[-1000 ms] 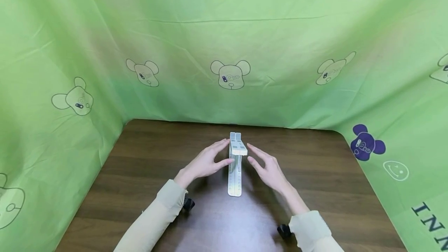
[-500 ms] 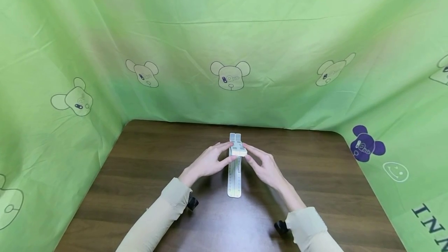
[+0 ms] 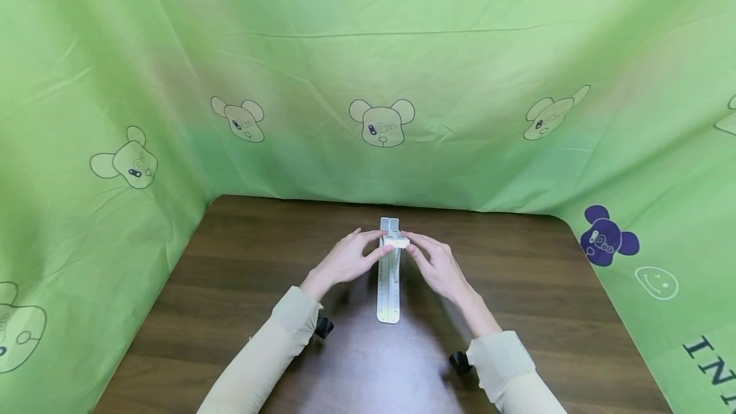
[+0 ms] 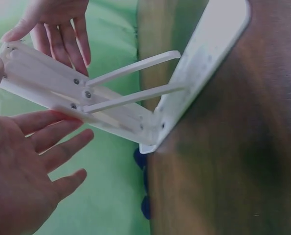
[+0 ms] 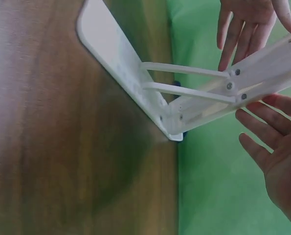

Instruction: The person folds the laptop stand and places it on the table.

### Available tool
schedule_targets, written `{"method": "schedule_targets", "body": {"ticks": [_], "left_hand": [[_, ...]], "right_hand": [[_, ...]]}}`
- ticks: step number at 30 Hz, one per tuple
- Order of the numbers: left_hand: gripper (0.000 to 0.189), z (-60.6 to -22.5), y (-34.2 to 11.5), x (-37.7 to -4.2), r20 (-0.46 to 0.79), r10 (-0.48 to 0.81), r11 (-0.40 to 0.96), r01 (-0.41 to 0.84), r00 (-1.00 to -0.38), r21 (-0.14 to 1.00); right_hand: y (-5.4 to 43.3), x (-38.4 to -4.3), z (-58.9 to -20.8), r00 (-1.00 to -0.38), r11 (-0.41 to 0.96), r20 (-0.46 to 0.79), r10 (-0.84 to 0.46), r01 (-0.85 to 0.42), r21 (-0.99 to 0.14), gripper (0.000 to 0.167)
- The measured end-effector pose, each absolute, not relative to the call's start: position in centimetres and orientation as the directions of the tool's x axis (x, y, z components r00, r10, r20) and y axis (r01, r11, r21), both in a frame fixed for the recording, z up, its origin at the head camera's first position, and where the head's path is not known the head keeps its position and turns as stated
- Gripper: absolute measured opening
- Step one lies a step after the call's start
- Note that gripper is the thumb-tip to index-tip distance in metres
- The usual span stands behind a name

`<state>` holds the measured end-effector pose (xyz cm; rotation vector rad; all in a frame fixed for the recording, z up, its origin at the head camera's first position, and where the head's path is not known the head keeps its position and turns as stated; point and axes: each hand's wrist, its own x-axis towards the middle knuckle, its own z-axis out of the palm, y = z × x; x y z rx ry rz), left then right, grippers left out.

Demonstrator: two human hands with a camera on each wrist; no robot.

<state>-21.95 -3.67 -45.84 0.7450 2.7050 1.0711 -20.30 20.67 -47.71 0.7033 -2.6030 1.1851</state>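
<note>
A white folding laptop stand [image 3: 388,299] rests on the table, its narrow base [image 4: 211,44] lying lengthwise. The hinged upper part [image 4: 40,81] is raised at a slant. Two thin struts [image 5: 189,70] run between the upper part and the base. My left hand [image 3: 347,259] holds the raised part's left edge between thumb and forefinger, other fingers spread. On the opposite edge, my right hand [image 3: 441,267] holds it the same way, its fingers lying along the side. The slots in the base are partly hidden under the struts.
The dark wooden table [image 3: 276,235] ends at a green curtain [image 3: 299,165] printed with bear heads, which hangs behind and on both sides. Black wrist mounts [image 3: 324,327] show below both cuffs.
Both hands have closed in from beside the stand onto the edges of its upper part. That part's free end has tipped up and away, while the base stays in place.
</note>
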Motion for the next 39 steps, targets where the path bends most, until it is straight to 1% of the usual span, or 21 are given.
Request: {"method": "schedule_targets", "body": {"ticks": [5, 13, 16, 20, 24, 29, 35, 39], "left_hand": [[0.066, -45.1, -3.7, -22.8, 0.028, 0.482, 0.627, 0.367, -0.876, 0.687], [0.069, -43.4, -3.6, -24.6, -0.018, 0.516, 0.62, 0.359, -0.857, 0.697], [0.071, -42.7, -3.6, -25.2, -0.044, 0.517, 0.624, 0.341, -0.855, 0.703], [0.069, -42.1, -3.5, -25.9, -0.062, 0.521, 0.62, 0.328, -0.851, 0.713], [0.065, -41.7, -3.4, -26.5, -0.069, 0.526, 0.612, 0.322, -0.848, 0.722], [0.069, -41.4, -3.4, -27.1, -0.105, 0.506, 0.629, 0.282, -0.856, 0.725], [0.072, -40.8, -3.4, -27.7, -0.127, 0.499, 0.632, 0.26, -0.857, 0.731], [0.072, -40.4, -3.4, -28.0, -0.146, 0.497, 0.63, 0.24, -0.856, 0.739]], "right_hand": [[20.6, -21.3, -47.0, -0.88, 0.575, 0.34, -0.331, -0.474, -0.667, 0.038], [20.6, -22.9, -45.7, -0.884, 0.603, 0.332, -0.329, -0.467, -0.647, 0.037], [20.6, -23.5, -45.2, -0.89, 0.608, 0.319, -0.326, -0.456, -0.65, 0.04], [20.6, -24.3, -44.6, -0.9, 0.613, 0.297, -0.319, -0.435, -0.66, 0.045], [20.6, -24.9, -44.2, -0.907, 0.628, 0.29, -0.305, -0.421, -0.655, 0.044], [20.5, -25.7, -43.7, -0.918, 0.636, 0.273, -0.29, -0.397, -0.662, 0.045], [20.4, -26.3, -43.2, -0.94, 0.629, 0.207, -0.272, -0.337, -0.701, 0.051], [20.4, -26.5, -42.9, -0.942, 0.625, 0.193, -0.274, -0.327, -0.709, 0.055]]}}
